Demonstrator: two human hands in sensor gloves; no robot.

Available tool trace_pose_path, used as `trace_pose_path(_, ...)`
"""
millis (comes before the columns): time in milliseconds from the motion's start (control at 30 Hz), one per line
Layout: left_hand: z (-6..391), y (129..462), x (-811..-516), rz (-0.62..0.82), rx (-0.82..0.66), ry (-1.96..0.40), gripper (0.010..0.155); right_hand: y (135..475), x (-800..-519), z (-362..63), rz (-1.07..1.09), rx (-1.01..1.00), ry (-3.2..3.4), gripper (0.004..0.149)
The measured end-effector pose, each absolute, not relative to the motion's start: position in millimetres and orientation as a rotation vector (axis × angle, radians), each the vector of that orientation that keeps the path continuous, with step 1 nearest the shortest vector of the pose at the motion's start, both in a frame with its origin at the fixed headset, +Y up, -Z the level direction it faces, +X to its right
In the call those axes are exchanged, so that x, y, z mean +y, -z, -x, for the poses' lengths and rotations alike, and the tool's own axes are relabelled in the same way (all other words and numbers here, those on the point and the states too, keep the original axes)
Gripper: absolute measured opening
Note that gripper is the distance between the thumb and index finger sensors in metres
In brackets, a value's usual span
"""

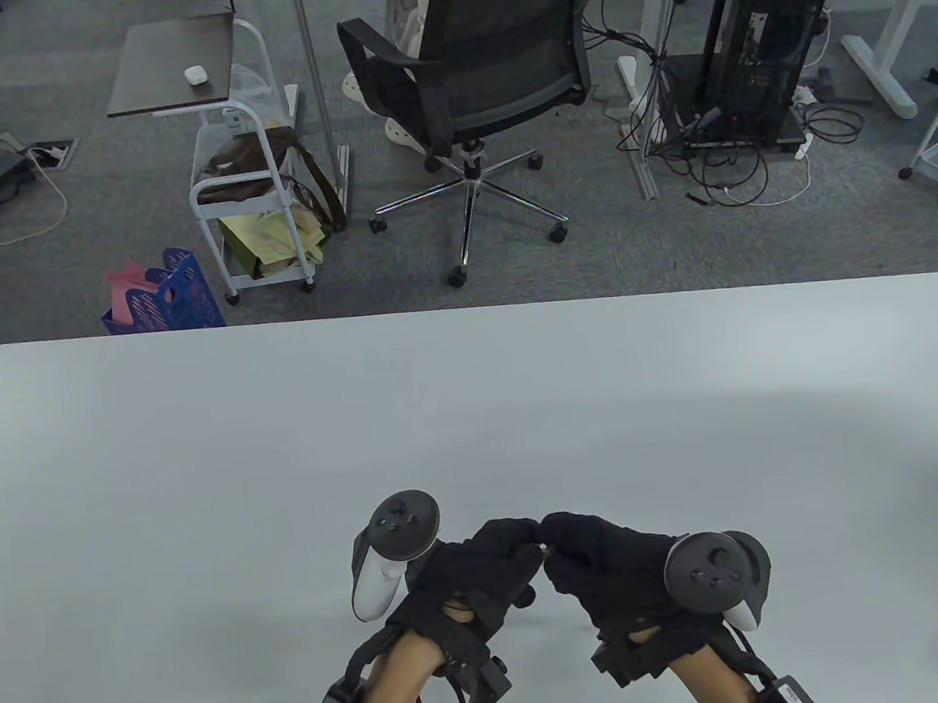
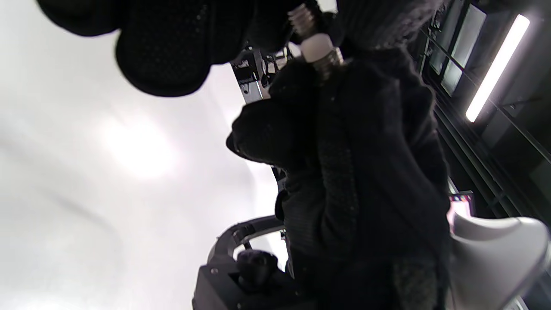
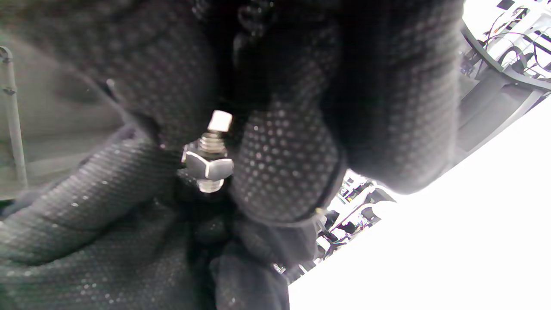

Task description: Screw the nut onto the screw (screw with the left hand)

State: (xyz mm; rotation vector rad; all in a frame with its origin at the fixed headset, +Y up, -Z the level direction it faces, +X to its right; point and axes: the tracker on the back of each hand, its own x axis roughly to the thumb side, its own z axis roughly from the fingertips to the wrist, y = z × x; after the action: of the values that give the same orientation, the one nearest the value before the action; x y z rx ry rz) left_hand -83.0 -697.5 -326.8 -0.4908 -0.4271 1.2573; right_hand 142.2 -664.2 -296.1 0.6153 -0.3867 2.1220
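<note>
left hand (image 1: 474, 575) raised over the white table (image 1: 199, 477), fingertips pinched on the nut (image 3: 208, 165), nut sitting partway along the threaded screw (image 3: 212, 142) between both hands, right hand (image 1: 614, 569) fingers clamped on the screw, fingertips touching

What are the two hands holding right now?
Left hand: fingers closed on the screw and nut; which part it pinches cannot be told.
Right hand: fingers closed on the same screw and nut.
</note>
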Motion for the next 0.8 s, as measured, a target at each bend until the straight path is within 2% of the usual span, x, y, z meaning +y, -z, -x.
trace_pose_path(100, 80.9, 327.6, -695.2, 0.481, -0.444, -1.242, 0.057, 295.9, -664.3, -141.6, -0.623, -0.389, -2.135, 0.047)
trace_pose_path(200, 80.2, 326.8, -692.0, 0.482, -0.470, -1.225, 0.056, 295.9, -663.3, -141.8, -0.625, -0.380, -2.131, 0.047)
trace_pose_path(300, 80.1, 326.0, -693.2, 0.511, -0.486, -1.244, 0.059, 295.7, -662.4, -142.9, -0.619, -0.390, -2.119, 0.048)
trace_pose_path(367, 80.5, 325.4, -695.7, 0.509, -0.463, -1.259, 0.068, 295.8, -663.0, -142.8, -0.621, -0.391, -2.123, 0.047)
trace_pose_path(467, 79.4, 326.1, -694.3, 0.473, -0.448, -1.230, 0.058, 295.4, -663.9, -141.3, -0.628, -0.392, -2.137, 0.048)
trace_pose_path(600, 78.9, 325.2, -689.9, 0.461, -0.457, -1.213, 0.056, 295.7, -663.8, -140.3, -0.641, -0.370, -2.151, 0.048)
trace_pose_path(733, 78.5, 325.2, -689.2, 0.474, -0.491, -1.233, 0.057, 294.9, -662.3, -141.7, -0.636, -0.386, -2.137, 0.048)
trace_pose_path(800, 80.3, 324.9, -691.7, 0.490, -0.486, -1.252, 0.066, 295.1, -662.1, -142.2, -0.631, -0.394, -2.133, 0.048)
